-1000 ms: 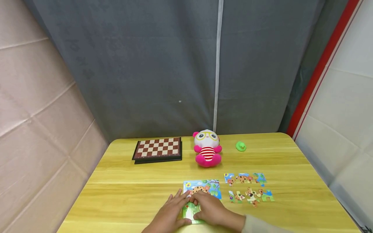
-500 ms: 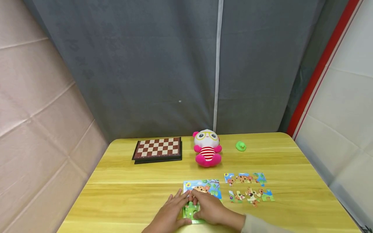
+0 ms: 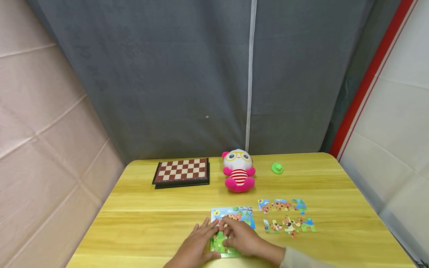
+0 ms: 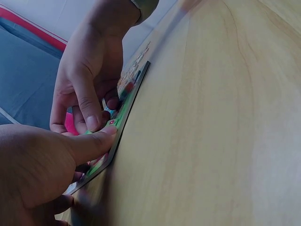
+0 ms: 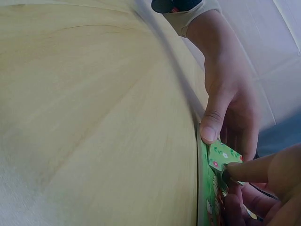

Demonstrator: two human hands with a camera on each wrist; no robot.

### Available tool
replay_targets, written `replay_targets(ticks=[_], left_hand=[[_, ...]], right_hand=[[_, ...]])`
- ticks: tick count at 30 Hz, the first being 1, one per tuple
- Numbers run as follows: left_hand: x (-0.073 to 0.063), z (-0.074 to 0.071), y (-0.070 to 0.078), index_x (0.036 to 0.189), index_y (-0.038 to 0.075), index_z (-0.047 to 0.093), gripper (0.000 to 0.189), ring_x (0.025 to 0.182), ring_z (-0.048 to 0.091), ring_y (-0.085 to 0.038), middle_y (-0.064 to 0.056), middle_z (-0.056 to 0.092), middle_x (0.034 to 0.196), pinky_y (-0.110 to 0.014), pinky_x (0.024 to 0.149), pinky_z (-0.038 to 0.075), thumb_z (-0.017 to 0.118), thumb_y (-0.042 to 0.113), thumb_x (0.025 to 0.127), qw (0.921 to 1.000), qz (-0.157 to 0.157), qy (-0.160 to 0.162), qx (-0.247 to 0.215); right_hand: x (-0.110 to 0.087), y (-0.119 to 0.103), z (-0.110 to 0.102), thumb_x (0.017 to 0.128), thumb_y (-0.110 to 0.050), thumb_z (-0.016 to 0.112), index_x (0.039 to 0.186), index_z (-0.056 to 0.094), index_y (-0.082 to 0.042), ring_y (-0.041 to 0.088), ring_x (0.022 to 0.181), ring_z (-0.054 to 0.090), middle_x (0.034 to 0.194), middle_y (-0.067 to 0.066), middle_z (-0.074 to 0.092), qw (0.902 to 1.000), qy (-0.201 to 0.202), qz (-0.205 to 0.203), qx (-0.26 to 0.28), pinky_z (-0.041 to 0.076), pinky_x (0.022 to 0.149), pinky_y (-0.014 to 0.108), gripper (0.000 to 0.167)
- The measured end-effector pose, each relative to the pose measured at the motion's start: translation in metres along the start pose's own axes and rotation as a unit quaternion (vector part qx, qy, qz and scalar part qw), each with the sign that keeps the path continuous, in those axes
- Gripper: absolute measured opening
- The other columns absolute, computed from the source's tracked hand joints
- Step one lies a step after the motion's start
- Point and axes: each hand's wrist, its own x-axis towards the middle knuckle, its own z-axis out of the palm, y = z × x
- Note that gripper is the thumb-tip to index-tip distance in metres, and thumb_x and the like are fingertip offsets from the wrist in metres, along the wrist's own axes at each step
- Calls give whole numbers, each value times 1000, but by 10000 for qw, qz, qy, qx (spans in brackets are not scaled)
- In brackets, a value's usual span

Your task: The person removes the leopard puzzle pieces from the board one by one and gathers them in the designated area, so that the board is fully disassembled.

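A flat puzzle board [image 3: 248,213] with a cartoon picture lies at the table's front, blue sky at its far side and green at its near side. My left hand [image 3: 197,242] rests along its left edge, fingers extended, the thumb [image 4: 101,141] on the near left corner. Over the board, my right hand [image 3: 242,236] has curled fingers and pinches a green flowered puzzle piece [image 5: 223,155] at the near left corner. In the right wrist view that piece slants above the board, with the left thumb close by its edge. My right hand covers the middle of the board.
Loose puzzle pieces lie in two rows to the right, the far row including a spotted piece [image 3: 280,205], the near row a dog-face piece [image 3: 290,224]. Farther back are a chessboard box [image 3: 182,171], a pink plush panda [image 3: 238,171] and a green toy duck [image 3: 277,168].
The green piece came into view under my right hand and now lies lower in the near left corner. My right hand's fingers shifted slightly; my left hand stayed in place.
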Motion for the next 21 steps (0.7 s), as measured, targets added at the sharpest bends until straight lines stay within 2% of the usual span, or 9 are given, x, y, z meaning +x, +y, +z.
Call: replay_targets(ticks=[9,14,21], left_hand=[[0,1,-1,154,16,49,84,156,26,-31,3,35,167,-61,121,27,69,62,87,10000,-7,-49,30],[0,1,0,153,17,50,83,156,26,-30,4,34,167,-61,121,26,68,63,86,9999,-35,-100,15],[0,1,0,153,18,50,82,156,26,-31,4,34,167,-61,121,27,69,62,86,10000,-13,-56,62]], right_hand=[[2,4,-2,84,-1,78,108,61,-12,4,62,57,85,-2,66,9963,-63,95,855,49,55,20,31],[0,5,-4,85,0,76,107,61,-10,4,61,57,83,0,67,9946,-32,97,1030,48,55,19,28],[-3,6,-8,86,-1,74,106,61,-11,7,69,60,85,2,66,9948,-20,108,1013,51,62,21,26]])
